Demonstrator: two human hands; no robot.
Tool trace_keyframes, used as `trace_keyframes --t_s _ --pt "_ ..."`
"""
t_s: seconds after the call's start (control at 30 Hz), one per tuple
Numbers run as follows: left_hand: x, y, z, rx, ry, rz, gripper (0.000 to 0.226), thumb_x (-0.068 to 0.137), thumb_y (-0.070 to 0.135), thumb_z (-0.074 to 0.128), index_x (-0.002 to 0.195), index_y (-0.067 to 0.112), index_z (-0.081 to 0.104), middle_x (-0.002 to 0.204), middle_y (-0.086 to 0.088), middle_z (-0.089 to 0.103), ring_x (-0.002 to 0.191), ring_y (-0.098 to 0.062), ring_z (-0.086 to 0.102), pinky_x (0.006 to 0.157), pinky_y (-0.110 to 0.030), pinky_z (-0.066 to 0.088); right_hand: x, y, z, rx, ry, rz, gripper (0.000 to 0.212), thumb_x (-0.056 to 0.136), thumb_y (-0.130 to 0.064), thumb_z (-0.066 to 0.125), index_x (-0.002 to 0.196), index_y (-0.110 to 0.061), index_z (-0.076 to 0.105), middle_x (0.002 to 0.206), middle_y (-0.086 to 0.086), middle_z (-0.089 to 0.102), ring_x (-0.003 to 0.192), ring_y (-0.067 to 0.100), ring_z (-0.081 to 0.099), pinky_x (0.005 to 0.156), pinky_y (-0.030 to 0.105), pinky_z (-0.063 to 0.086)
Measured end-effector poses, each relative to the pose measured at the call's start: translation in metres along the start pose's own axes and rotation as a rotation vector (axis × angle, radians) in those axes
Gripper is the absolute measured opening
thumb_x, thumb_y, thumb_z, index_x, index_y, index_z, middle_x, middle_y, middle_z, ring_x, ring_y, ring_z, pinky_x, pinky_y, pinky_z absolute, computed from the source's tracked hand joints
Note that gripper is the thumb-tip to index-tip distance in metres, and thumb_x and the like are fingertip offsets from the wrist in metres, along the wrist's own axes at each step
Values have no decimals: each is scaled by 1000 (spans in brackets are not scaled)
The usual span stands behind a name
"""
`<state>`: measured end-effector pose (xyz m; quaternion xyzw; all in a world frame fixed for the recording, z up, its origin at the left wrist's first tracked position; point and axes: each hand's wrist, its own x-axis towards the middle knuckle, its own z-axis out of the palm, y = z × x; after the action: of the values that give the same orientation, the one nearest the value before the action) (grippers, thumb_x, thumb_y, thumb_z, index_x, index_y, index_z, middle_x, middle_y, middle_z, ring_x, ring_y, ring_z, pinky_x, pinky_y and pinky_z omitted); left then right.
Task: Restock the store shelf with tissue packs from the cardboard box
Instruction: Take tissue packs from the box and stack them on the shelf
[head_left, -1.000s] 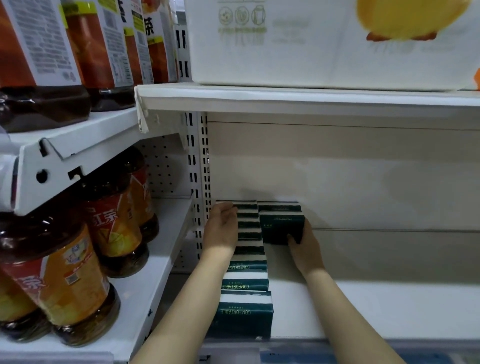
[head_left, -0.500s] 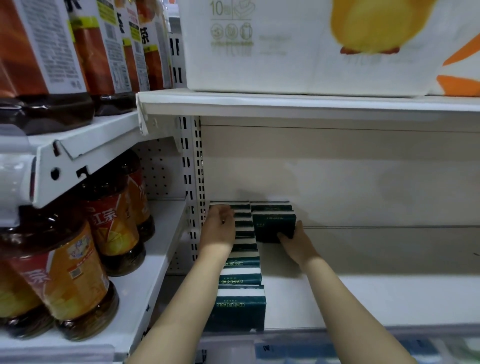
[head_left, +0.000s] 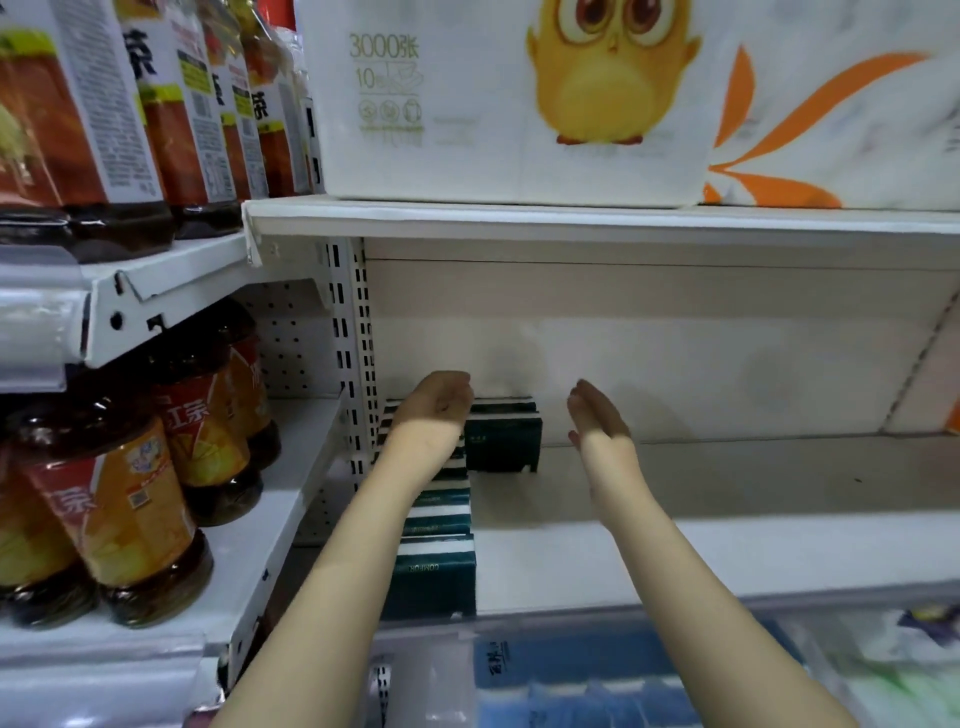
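Well left of the white slotted metal upright (head_left: 354, 332), which we take as our mark, stand the round amber tea bottles with red-and-orange labels (head_left: 119, 519), no part of our job. Just right of the upright, a row of dark green, white-striped tissue packs (head_left: 434, 571) runs from the front lip of the white metal shelf board (head_left: 727, 551) towards its back wall. Our left hand (head_left: 435, 408) hovers over the far end of that row, close to the upright, with fingers loosely bent and holding nothing we can see (whether it brushes the packs beneath we cannot tell). A little further right of the upright, at the back wall, the lone dark green tissue pack (head_left: 503, 441) stands beside the row, free of both hands. Further right again is our right hand (head_left: 597, 423), fingers straight and together, empty, clear of that pack. Up and to the right of the upright, on the board above, sits a large white soft pack printed with a yellow chick (head_left: 519, 104).

We judge this pack placed and a second row begun. The next move calls for both arms to draw out of the bay and take a fresh pack from the cardboard box, which is out of view. That pack then goes square in front of the lone pack, without knocking the first row askew
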<state>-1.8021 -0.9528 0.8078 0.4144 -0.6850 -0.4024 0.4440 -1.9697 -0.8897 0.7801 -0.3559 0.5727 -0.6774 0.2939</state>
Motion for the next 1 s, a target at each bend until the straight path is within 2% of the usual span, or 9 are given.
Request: trace_keyframes --t_s 0.07,0.13,0.27,0.47,0.53,0.63,0.73,0.83,1.0 --pt "-17 13 9 -52 23 42 29 99 7 48 126 9 57 116 3 56 107 -9 52 73 8 34 -11 -12 -9 59 -7 -28 36 99 -25 54 135 -25 53 128 -14 55 123 8 51 113 39 38" --pt "-38 26 22 -100 26 72 31 99 11 49 129 11 56 120 5 58 109 -6 53 75 7 35 -25 -22 -23 95 -36 -50 34 99 -27 53 133 -26 53 131 -15 56 123 5 50 113 38 38" --pt "-82 45 53 -222 21 72 31 99 20 52 130 18 55 119 15 59 106 9 53 82 2 39 -57 -37 -59 119 -116 -82 30 101 -31 50 130 -31 51 131 -16 56 121 -2 51 113 35 37" --pt "-154 60 98 -314 17 74 34 99 14 52 133 16 51 127 7 58 104 16 52 86 0 40 -109 -34 -128 135 -178 -108 25 103 -28 43 126 -32 52 133 -11 57 125 1 50 112 33 37" --pt "-178 55 111 -324 5 60 31 99 14 52 129 21 52 125 9 58 102 19 53 85 -1 40 -130 -20 -154 147 -188 -91 27 100 -35 47 126 -33 53 134 -11 58 126 1 51 109 32 39" --pt "-217 35 128 -324 -31 -4 29 99 18 53 127 26 53 128 12 59 107 18 53 89 -2 41 -159 15 -188 143 -166 -29 41 89 -45 47 127 -33 54 130 -11 62 124 2 53 105 29 42" --pt "-255 7 144 -327 -28 -73 28 98 13 53 123 25 57 127 10 61 115 7 56 95 -10 43 -185 58 -216 152 -146 88 35 101 -38 44 133 -27 51 132 -11 60 125 2 52 109 34 39" --pt "-293 -28 156 -299 -29 -156 27 98 7 53 117 24 61 124 7 64 115 0 58 97 -14 44 -216 105 -239 156 -121 232 34 103 -34 41 133 -24 51 132 -8 60 127 5 52 109 34 39" --pt "-339 -92 164 -272 -112 -376 26 97 10 55 116 24 63 121 11 66 116 1 58 93 -11 43 -260 174 -260 75 -58 468 33 105 -27 36 129 -22 56 128 -9 64 124 5 54 113 39 36"
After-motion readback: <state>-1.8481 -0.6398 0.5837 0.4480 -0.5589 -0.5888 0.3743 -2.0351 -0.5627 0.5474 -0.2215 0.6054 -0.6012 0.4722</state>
